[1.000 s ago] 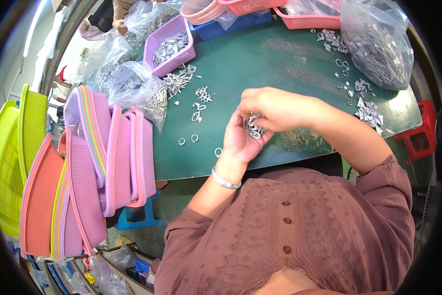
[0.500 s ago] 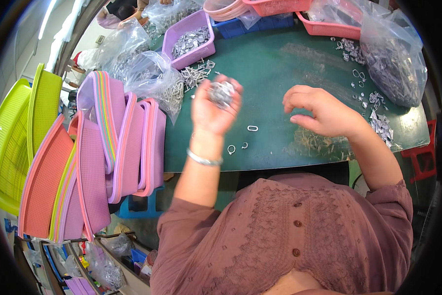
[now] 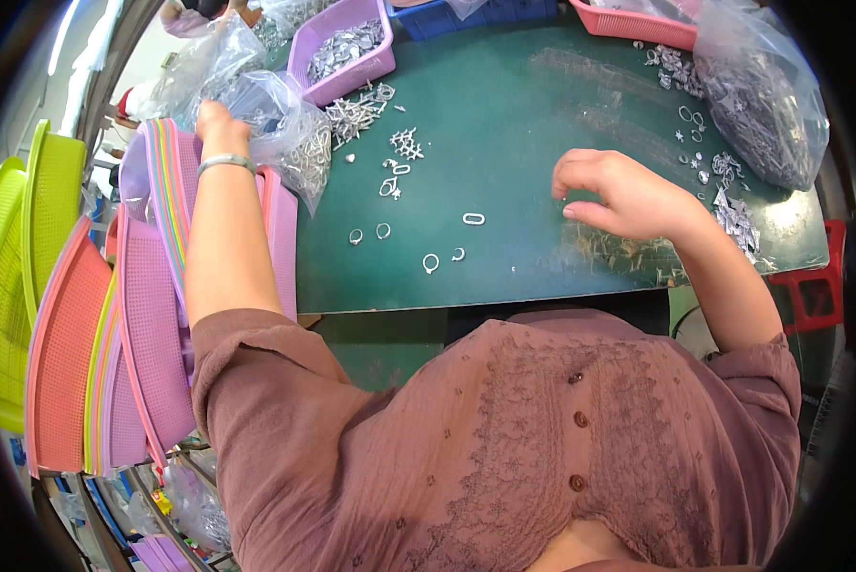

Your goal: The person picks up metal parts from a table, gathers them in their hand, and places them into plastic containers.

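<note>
My left hand reaches out to the far left, above the stacked baskets and against the clear plastic bags. Its fingers point away and are hidden, so what it holds does not show. Beside it a clear bag of small silver metal pieces leans on the table's left edge. My right hand hovers over the right half of the table, fingers loosely bent, thumb apart, holding nothing. Left of it lie an oval metal link, a metal ring and a small crescent piece. A snowflake-like cluster lies farther off.
Purple, pink and orange plastic baskets stand nested at the left, beside lime-green ones. A purple basket of metal parts sits at the back. At the right are a large filled bag and loose metal pieces.
My left hand, which held a handful of metal pieces over the table, has swung left to the bags. The cluster and rings it covered now show. My right hand stays nearly in place.
</note>
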Demonstrator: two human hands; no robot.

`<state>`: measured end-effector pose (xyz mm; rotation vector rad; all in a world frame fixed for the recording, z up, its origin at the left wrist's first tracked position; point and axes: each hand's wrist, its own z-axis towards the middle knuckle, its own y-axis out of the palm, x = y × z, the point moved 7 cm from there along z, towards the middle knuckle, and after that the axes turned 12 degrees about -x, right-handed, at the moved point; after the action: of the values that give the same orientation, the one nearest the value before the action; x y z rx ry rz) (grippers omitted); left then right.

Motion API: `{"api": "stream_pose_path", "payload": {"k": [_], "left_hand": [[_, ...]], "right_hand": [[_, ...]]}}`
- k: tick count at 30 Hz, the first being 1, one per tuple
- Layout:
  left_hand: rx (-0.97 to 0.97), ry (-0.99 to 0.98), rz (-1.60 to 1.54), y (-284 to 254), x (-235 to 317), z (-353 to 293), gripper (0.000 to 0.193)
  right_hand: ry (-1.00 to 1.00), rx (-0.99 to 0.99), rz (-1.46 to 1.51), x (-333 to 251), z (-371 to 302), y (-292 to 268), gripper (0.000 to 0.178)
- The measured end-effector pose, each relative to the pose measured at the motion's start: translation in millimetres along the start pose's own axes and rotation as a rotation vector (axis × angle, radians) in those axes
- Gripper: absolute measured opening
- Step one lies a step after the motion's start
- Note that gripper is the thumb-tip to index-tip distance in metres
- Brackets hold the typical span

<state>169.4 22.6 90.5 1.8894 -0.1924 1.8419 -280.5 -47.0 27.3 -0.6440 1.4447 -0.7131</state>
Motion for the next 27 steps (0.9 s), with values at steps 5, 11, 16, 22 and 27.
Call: {"api": "stream_pose_path", "payload": {"k": [5, 11, 16, 22, 27], "left_hand": [[-0.079, 0.163, 0.443, 0.6, 10.9, -5.1, 0.042], [-0.566, 0.266, 0.748, 56.9, -38.4, -100.0, 0.021], [-0.822, 0.080, 1.225, 31.5, -116.9, -140.5, 0.027], [-0.841, 0.097, 1.338, 24.8, -136.6, -157.7, 0.023], [-0.864, 0.043, 1.317, 17.8, -139.0, -157.8, 0.024]], "right_hand": [[0.016, -0.130, -0.134, 1.3, 35.0, 23.7, 0.014], [0.082, -0.155, -0.178, 25.5, 101.3, 32.4, 0.010], [0.139, -0.083, -0.260, 26.7, 172.7, 47.4, 0.016], [0.232, -0.014, -0.336, 36.3, 207.6, 62.6, 0.016], [0.172, 0.034, -0.374, 34.4, 210.6, 66.0, 0.016]]}}
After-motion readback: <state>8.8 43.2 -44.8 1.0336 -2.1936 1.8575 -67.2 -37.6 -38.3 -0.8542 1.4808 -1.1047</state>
